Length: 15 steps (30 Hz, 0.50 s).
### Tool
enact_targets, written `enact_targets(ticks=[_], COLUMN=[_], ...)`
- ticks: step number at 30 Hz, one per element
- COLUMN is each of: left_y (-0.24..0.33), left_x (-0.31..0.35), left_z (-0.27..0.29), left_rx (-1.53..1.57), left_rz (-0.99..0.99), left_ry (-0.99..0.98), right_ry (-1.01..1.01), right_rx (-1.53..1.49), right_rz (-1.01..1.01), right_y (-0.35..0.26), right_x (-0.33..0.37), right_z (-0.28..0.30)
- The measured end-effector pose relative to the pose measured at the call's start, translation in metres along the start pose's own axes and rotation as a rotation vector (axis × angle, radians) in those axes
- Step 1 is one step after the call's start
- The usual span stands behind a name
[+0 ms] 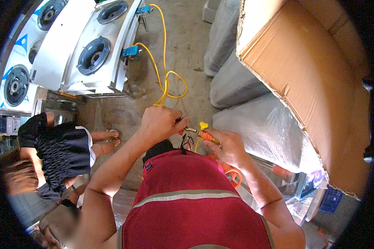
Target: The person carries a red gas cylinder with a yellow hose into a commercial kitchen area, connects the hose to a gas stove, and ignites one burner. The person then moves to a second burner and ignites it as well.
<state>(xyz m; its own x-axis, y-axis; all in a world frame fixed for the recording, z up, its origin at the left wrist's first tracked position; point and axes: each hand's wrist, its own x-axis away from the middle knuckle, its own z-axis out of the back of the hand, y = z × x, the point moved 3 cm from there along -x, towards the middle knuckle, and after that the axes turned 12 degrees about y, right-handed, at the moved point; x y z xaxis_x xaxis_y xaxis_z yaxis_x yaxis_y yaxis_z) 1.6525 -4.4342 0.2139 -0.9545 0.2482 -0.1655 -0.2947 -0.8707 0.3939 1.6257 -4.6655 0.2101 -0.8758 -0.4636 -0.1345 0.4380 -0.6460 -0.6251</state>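
My left hand [162, 122] is closed around the end of a yellow hose [165, 93], fingers curled near a metal fitting [190, 129]. My right hand [227, 145] grips an orange and brass hose fitting [206, 136] in front of my red shirt. A yellow wing knob [203, 125] sticks up beside it. The metal fitting bridges the gap between both hands, but how its parts join is partly hidden by my fingers. From my left hand the hose loops over the floor and runs in two lines to the stoves.
Steel gas stoves [99, 50] with black burners stand at the far left. A person in dark clothes [62, 155] is at the left. Plastic-wrapped goods [253, 128] and a large cardboard box [303, 70] line the right. An orange ring [235, 177] shows below my right forearm.
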Motion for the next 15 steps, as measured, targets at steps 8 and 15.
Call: enact_targets(ticks=[8,15], left_y=[0.002,0.005], left_x=[0.014,0.033], left_z=[-0.018,-0.067], left_rx=[-0.039,-0.135], left_rz=[-0.057,-0.175], left_ry=[0.027,-0.047], right_ry=[0.097,-0.252], right_rx=[-0.002,0.230], right_rz=[0.021,-0.107], right_y=[-0.008,0.010], right_x=[0.010,0.032], right_z=[-0.013,-0.059])
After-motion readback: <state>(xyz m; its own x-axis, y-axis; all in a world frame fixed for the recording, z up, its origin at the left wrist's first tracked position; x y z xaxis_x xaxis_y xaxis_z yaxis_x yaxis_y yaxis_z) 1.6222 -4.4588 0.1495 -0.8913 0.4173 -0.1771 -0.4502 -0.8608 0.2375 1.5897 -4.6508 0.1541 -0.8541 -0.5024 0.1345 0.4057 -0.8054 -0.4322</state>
